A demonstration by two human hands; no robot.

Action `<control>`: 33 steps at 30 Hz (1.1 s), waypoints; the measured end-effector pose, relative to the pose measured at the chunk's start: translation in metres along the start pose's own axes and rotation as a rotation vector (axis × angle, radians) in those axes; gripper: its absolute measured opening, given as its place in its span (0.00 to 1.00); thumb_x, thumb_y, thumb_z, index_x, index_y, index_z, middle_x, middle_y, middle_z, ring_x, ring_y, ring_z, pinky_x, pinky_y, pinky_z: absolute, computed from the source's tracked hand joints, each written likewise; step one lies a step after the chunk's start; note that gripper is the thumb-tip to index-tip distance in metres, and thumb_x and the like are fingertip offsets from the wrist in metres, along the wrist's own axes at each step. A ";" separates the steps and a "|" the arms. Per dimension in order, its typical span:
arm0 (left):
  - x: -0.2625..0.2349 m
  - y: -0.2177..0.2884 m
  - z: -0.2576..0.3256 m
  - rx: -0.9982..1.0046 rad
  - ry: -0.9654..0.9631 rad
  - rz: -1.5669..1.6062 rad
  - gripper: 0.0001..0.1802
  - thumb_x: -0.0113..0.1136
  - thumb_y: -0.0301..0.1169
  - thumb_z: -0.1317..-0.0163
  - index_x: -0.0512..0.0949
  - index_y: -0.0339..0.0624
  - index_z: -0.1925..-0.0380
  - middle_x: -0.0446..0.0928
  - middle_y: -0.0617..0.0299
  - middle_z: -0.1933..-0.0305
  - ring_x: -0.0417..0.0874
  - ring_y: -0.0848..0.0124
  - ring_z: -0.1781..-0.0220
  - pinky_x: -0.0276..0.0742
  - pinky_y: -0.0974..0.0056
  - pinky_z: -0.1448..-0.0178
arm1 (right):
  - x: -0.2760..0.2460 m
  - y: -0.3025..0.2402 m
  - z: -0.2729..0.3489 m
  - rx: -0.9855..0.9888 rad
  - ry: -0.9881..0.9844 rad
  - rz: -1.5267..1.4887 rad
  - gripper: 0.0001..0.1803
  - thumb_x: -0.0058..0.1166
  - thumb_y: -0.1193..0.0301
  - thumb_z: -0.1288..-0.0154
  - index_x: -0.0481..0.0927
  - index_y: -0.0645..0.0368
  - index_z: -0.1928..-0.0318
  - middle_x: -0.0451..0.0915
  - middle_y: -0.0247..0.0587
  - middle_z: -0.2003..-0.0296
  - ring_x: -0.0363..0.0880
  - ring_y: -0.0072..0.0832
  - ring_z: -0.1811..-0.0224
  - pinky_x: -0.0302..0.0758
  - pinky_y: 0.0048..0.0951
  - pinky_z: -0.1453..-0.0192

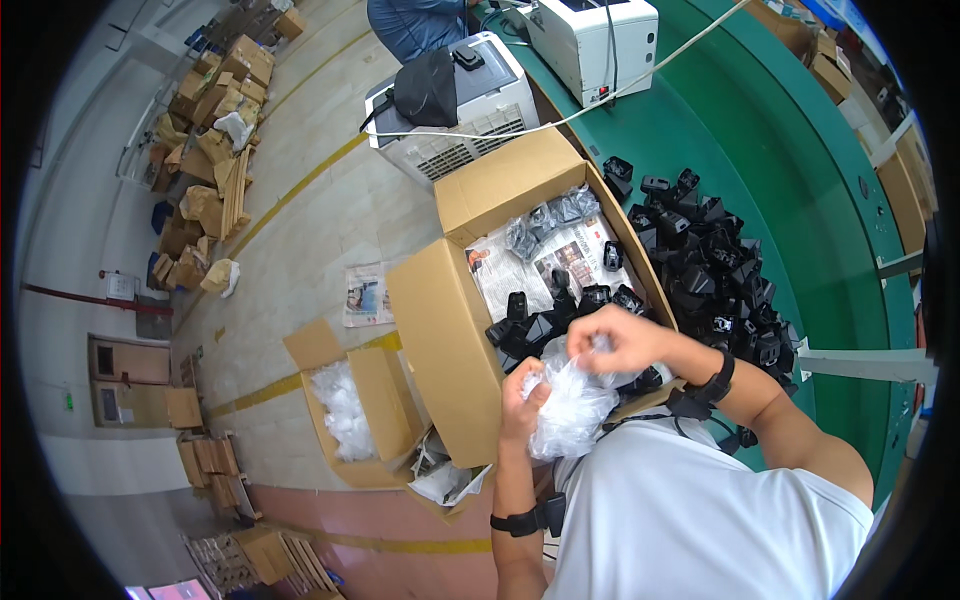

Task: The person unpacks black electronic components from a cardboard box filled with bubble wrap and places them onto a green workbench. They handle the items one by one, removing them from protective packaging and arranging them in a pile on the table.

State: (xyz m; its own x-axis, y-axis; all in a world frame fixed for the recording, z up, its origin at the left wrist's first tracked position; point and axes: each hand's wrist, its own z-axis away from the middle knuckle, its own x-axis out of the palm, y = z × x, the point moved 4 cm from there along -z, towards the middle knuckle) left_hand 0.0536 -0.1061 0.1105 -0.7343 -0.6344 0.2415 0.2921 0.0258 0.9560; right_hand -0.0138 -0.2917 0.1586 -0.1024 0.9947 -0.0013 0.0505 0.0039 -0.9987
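A crumpled bunch of clear plastic bags (pixel 570 412) hangs between my two hands, close to my body. My left hand (pixel 522 398) is closed on its left side, thumb up. At its upper right, my right hand (pixel 615 338) pinches the plastic with bent fingers. Just beyond is an open cardboard box (pixel 520 190) lined with newspaper (pixel 505 275). Black plastic parts (pixel 540 328) lie in its near half, and several bagged parts (pixel 550 220) rest along its far side. My right forearm passes over the box's near right corner.
A heap of black parts (pixel 705 265) covers the green bench (pixel 800 190) at right. A smaller box of clear bags (pixel 345 410) stands at left. Farther off are an air cooler (pixel 455 105), a white machine (pixel 590 50), a hanging cable (pixel 690 45) and a person in blue (pixel 415 25).
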 end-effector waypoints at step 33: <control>0.002 -0.058 -0.102 0.370 0.172 0.718 0.22 0.54 0.41 0.37 0.70 0.40 0.48 0.75 0.57 0.51 0.75 0.63 0.50 0.72 0.57 0.44 | 0.043 -0.031 -0.031 -0.595 0.606 0.642 0.22 0.69 0.57 0.53 0.81 0.59 0.62 0.73 0.54 0.53 0.73 0.53 0.51 0.71 0.46 0.44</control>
State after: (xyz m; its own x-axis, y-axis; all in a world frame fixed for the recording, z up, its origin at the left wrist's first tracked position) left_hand 0.0971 -0.1875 0.0383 -0.3331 -0.4750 0.8145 0.4119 0.7038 0.5788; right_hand 0.0108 -0.2461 0.1912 0.6192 0.7126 -0.3298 0.4138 -0.6531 -0.6342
